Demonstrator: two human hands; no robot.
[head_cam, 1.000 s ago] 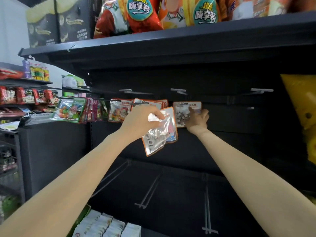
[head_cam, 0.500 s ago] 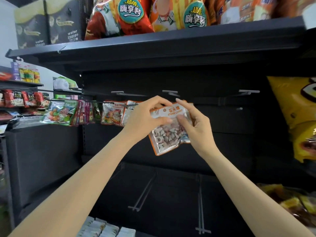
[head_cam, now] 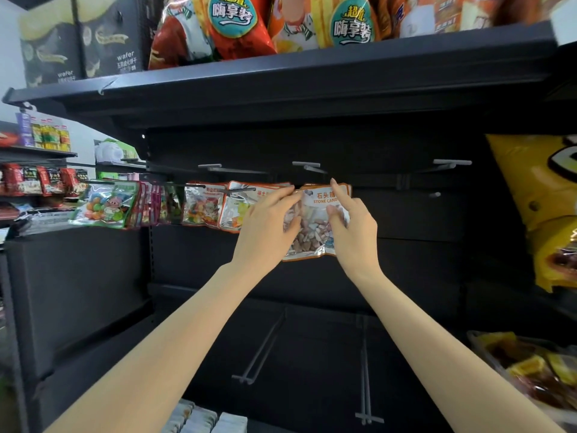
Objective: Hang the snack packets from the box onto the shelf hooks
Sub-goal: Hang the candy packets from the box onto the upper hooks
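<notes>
Both hands are on the same packet (head_cam: 315, 226): the left hand (head_cam: 265, 229) pinches its left edge up near the top, and the right hand (head_cam: 352, 229) grips the right side with the index finger stretched up along the header. The packet is held upright and facing the camera, long axis vertical, top edge level with the row already hanging to its left and just below the hook (head_cam: 307, 166) (the bare one sticking out right above the hands). So I'd guess the move is basically up and back, getting the header hole onto that prong; neither hand is clearly nearer, and I can't actually see the hole. Readable stuff: the packet says "STONE CAND…" under "石头". The boxes (head_cam: 81, 45) up top say "wafer", and the big bags (head_cam: 231, 23) read "嗨享".
</notes>
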